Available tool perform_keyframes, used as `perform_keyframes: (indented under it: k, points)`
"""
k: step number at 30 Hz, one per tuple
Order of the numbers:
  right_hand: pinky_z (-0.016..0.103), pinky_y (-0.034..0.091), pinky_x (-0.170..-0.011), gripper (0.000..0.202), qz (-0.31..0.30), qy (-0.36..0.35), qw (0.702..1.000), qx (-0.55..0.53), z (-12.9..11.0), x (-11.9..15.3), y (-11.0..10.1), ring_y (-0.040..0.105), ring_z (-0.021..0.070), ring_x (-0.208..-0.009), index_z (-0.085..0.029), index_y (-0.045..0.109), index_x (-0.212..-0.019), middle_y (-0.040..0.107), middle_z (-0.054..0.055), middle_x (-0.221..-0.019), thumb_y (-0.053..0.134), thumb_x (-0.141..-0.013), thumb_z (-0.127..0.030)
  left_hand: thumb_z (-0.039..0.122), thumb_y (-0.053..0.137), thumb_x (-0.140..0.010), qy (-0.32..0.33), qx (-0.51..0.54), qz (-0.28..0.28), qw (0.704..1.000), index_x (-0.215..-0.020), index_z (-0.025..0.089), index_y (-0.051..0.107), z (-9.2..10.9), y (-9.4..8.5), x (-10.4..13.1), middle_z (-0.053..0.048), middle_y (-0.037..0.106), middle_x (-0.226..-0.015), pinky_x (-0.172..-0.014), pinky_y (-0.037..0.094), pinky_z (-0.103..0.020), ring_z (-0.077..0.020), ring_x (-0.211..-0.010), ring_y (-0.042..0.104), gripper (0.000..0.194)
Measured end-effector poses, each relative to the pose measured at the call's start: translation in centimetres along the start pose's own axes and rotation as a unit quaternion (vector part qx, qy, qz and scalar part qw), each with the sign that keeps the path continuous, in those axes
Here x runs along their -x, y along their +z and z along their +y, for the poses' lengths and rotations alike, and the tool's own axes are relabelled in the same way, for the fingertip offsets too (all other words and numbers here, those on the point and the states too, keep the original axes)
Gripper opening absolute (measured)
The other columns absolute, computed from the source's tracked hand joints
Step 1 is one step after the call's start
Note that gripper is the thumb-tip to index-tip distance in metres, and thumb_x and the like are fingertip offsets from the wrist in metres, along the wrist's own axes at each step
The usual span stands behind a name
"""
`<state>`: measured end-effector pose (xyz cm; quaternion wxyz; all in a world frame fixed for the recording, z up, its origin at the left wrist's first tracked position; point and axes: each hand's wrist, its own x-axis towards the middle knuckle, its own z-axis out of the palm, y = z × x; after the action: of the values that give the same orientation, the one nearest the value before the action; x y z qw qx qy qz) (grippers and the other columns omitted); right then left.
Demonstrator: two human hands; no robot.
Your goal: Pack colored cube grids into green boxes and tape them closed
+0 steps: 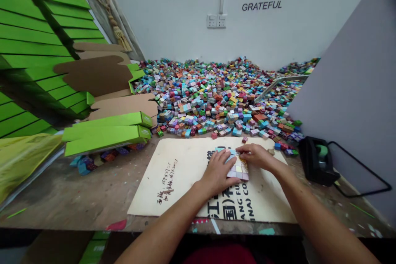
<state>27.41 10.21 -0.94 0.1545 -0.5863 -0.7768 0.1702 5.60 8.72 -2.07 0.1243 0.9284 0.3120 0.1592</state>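
Observation:
A flat, roughly square block of small patterned cubes (239, 169) lies on a cream cardboard sheet (182, 161) with black print and handwriting. My left hand (216, 172) grips it from the left, the fingers over its top and the thumb along its near edge. At the far right corner of the block, my right hand (255, 156) is closed, its fingertips pinched on a small cube that they mostly hide. One loose dark red cube (244, 140) sits just beyond the block, and a few beige ones lie right of my right hand.
A large heap of coloured cubes (210, 95) spreads along the wall. Green boxes (105, 134) and opened brown cardboard flaps stand at left, near a yellow package (24, 161). A black tape dispenser (318, 161) is at right, beside a grey panel (346, 90).

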Motion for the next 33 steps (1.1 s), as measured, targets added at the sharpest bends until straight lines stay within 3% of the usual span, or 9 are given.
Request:
perform_keyframes:
  k: [5, 9, 13, 17, 20, 26, 30, 33]
  points:
    - [0.037, 0.043, -0.087, 0.032, 0.007, 0.005, 1.0, -0.005, 0.5, 0.4, -0.8, 0.06, 0.0258, -0.1, -0.023, 0.068, -0.106, 0.068, 0.006, -0.108, 0.053, -0.079, -0.019, 0.062, 0.057, -0.076, -0.004, -0.005, -0.001, 1.0, -0.131, 0.021, 0.043, 0.1, -0.1, -0.1, -0.013, 0.037, -0.141, -0.109, 0.02, -0.052, -0.0316, -0.133, 0.027, 0.07]
    - [0.034, 0.048, -0.076, 0.03, 0.029, 0.044, 0.996, -0.073, 1.5, 1.2, -1.6, 0.062, 0.0232, -0.087, -0.02, 0.067, -0.104, 0.068, 0.009, -0.105, 0.058, -0.077, -0.028, 0.062, 0.058, -0.076, -0.003, -0.003, -0.003, 1.0, -0.13, 0.021, 0.043, 0.2, -0.4, -0.1, -0.012, 0.038, -0.141, -0.109, 0.02, -0.051, -0.0315, -0.132, 0.027, 0.07]
    - [0.032, 0.048, -0.074, 0.022, 0.025, 0.053, 0.99, -0.127, 1.8, 1.5, -0.6, 0.062, 0.0206, -0.08, -0.02, 0.068, -0.092, 0.069, 0.005, -0.092, 0.057, -0.074, -0.022, 0.062, 0.058, -0.076, -0.004, 0.003, -0.002, 1.0, -0.13, 0.022, 0.043, 0.3, -0.4, -0.2, -0.01, 0.041, -0.139, -0.109, 0.02, -0.052, -0.0308, -0.132, 0.029, 0.069]
    - [0.032, 0.049, -0.078, 0.032, 0.035, 0.059, 0.986, -0.155, 1.9, 1.7, 0.5, 0.062, 0.0197, -0.086, -0.02, 0.064, -0.105, 0.068, 0.004, -0.097, 0.052, -0.075, -0.021, 0.063, 0.056, -0.076, 0.001, 0.004, -0.003, 1.0, -0.13, 0.022, 0.043, 0.3, -0.4, -0.2, -0.01, 0.042, -0.138, -0.11, 0.02, -0.051, -0.0308, -0.132, 0.029, 0.069]
    - [0.031, 0.05, -0.076, 0.034, 0.028, 0.054, 0.979, -0.195, 2.7, 2.3, 0.1, 0.063, 0.0191, -0.085, -0.02, 0.061, -0.109, 0.069, 0.003, -0.095, 0.051, -0.077, -0.024, 0.062, 0.057, -0.076, -0.001, 0.002, -0.007, 1.0, -0.13, 0.022, 0.043, 0.3, -0.5, -0.1, -0.01, 0.042, -0.138, -0.109, 0.02, -0.052, -0.0314, -0.132, 0.028, 0.068]
    - [0.037, 0.049, -0.075, 0.032, 0.151, 0.097, 0.982, -0.053, 4.2, 2.0, -1.5, 0.062, 0.0231, -0.086, -0.018, 0.062, -0.109, 0.067, 0.01, -0.1, 0.044, -0.083, -0.025, 0.062, 0.065, -0.07, 0.009, -0.019, -0.036, 0.999, -0.133, 0.023, 0.039, 1.0, -1.0, -1.1, -0.013, 0.039, -0.139, -0.108, 0.021, -0.053, -0.0341, -0.132, 0.029, 0.078]
    - [0.039, 0.041, -0.092, 0.04, 0.124, 0.043, 0.991, 0.005, 3.8, -0.1, -1.0, 0.054, 0.026, -0.108, -0.021, 0.062, -0.114, 0.058, 0.01, -0.122, 0.058, -0.074, -0.019, 0.072, 0.064, -0.06, 0.03, -0.018, -0.06, 0.998, -0.135, 0.027, 0.038, 1.7, -0.2, -2.7, -0.013, 0.031, -0.146, -0.108, 0.015, -0.058, -0.0381, -0.135, 0.02, 0.091]
    - [0.036, 0.041, -0.091, 0.041, 0.085, 0.012, 0.996, 0.035, 3.6, -1.3, -0.6, 0.055, 0.0239, -0.107, -0.023, 0.063, -0.111, 0.058, 0.009, -0.123, 0.061, -0.071, -0.015, 0.074, 0.062, -0.06, 0.029, -0.012, -0.066, 0.997, -0.131, 0.03, 0.042, 1.7, 0.3, -3.4, -0.009, 0.031, -0.146, -0.107, 0.013, -0.06, -0.0378, -0.136, 0.018, 0.087]
